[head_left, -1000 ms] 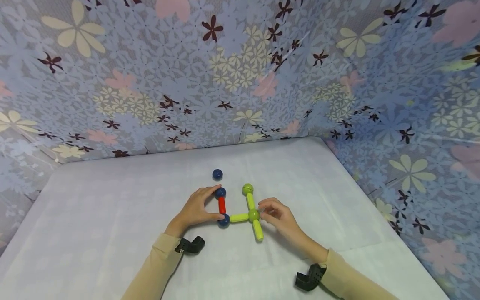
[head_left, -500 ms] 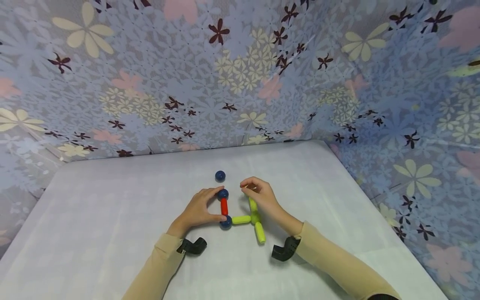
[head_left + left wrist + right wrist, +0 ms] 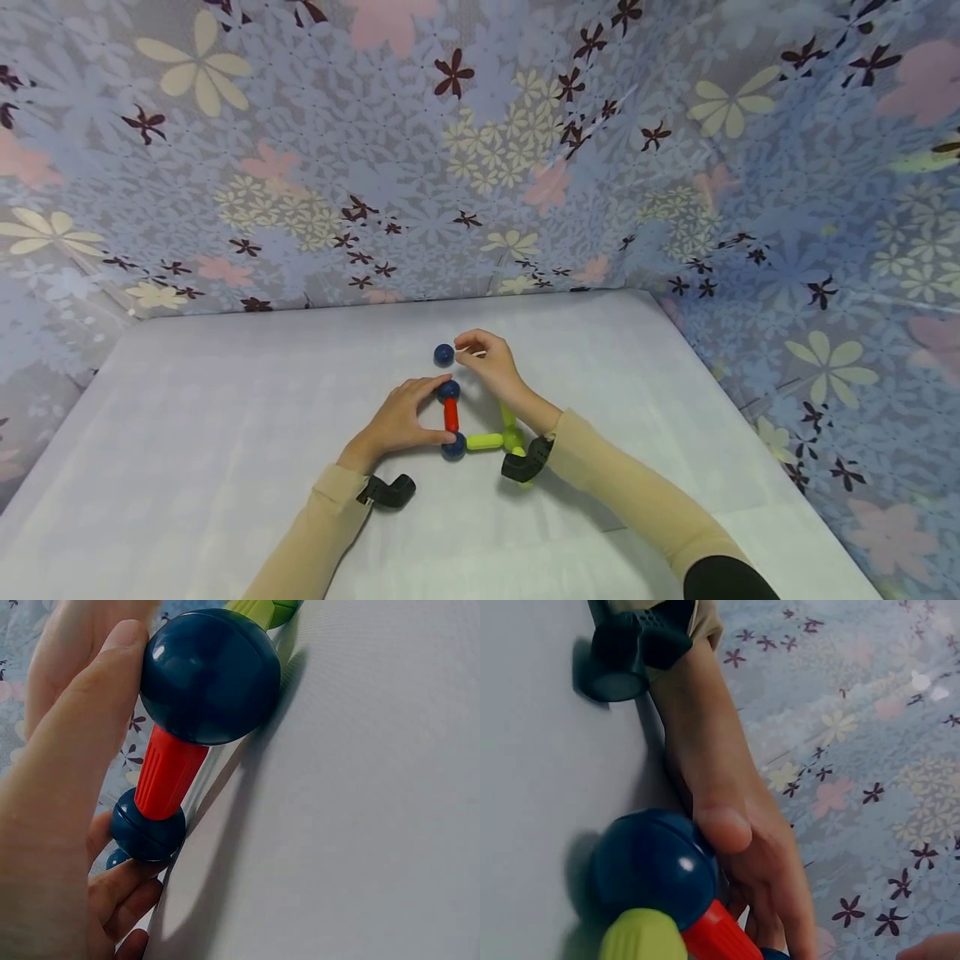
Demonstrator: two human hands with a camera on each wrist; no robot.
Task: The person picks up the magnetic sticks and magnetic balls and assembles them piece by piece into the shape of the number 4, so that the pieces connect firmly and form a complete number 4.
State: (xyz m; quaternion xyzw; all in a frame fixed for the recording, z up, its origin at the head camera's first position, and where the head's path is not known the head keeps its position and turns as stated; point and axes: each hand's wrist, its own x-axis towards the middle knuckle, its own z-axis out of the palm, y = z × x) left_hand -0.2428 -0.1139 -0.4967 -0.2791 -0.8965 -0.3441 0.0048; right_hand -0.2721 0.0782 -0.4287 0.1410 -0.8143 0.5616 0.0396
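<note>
My left hand grips a red rod end to end. Its thumb lies on the near blue ball and its fingers touch the far blue ball. A yellow-green rod runs from the near ball to a yellow-green ball, where more rods of that colour join. My right hand is beside a loose blue ball, fingers bent with a small gap to it. The right forearm hides part of the yellow-green pieces.
A white cloth covers the table. Behind it and at the right hangs a flowered curtain. Black wrist cameras, such as the right one, stick out near the table surface.
My right hand has moved left and away from me, from the yellow-green ball to the loose blue ball. The left hand keeps its grip on the red rod's blue ends.
</note>
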